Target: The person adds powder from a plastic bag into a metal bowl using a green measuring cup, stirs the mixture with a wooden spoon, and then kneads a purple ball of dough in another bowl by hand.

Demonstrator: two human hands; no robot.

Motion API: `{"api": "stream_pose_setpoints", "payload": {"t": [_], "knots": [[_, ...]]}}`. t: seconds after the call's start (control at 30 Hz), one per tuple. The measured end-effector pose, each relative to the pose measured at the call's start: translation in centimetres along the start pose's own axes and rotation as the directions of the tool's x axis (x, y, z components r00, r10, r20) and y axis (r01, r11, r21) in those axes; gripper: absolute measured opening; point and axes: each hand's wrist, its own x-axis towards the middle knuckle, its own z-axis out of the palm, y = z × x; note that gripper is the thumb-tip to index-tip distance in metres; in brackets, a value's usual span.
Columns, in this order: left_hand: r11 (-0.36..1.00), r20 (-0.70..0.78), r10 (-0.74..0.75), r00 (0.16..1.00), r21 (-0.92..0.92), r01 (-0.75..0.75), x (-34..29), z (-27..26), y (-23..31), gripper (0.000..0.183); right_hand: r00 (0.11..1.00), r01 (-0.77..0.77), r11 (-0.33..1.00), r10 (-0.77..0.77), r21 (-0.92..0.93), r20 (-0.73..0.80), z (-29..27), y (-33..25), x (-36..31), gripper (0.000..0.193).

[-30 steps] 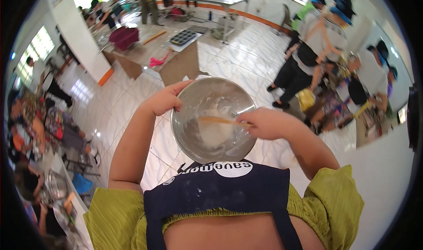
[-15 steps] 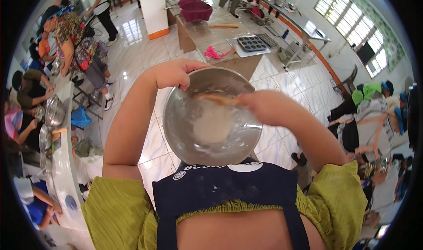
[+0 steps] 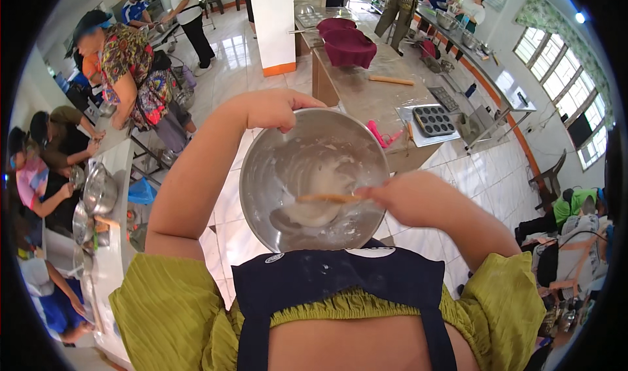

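Note:
A large stainless steel mixing bowl [image 3: 265,168] is held in front of my dark apron, its near rim close to the apron. My left hand [image 3: 278,109] is closed over the far-left rim, thumb side against the metal. In my right hand [image 3: 412,198] is a wooden spoon [image 3: 327,198], gripped by its handle over the right rim. The spoon lies across the lower half of the bowl, in a pale, wet batter [image 3: 314,215]; how deep its end sits is unclear. Whitish streaks and bits of batter coat the bowl's inner wall.
Ahead stands a table [image 3: 347,86] with a maroon basin-like thing [image 3: 350,47], a rolling pin [image 3: 391,81], a dark muffin tin [image 3: 433,120] and a bright pink item [image 3: 383,135]. Left, people work at a white counter [image 3: 114,253] with metal bowls [image 3: 100,188]. A pillar [image 3: 273,28] rises beyond.
My right hand has swept the spoon from the bowl's far side toward me, and the batter is spread and streaked. My left hand keeps its rim hold. The surroundings have shifted rightward in view.

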Motion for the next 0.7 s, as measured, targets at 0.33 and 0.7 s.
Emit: {"api": "stream_pose_setpoints", "payload": {"t": [0.33, 0.7], "knots": [[0.997, -0.034, -0.028, 0.999, -0.077, 0.026, 10.7, -11.6, -7.6, 0.077, 0.995, 0.037, 0.991, -0.026, -0.125, 0.092, -7.4, 9.8, 12.9, 0.049], [0.975, -0.205, -0.098, 0.974, -0.217, 0.052, 18.1, -19.4, -11.6, 0.071, 0.999, 0.005, 0.991, 0.000, -0.135, 0.040, -15.7, 22.6, 24.2, 0.048]]}}
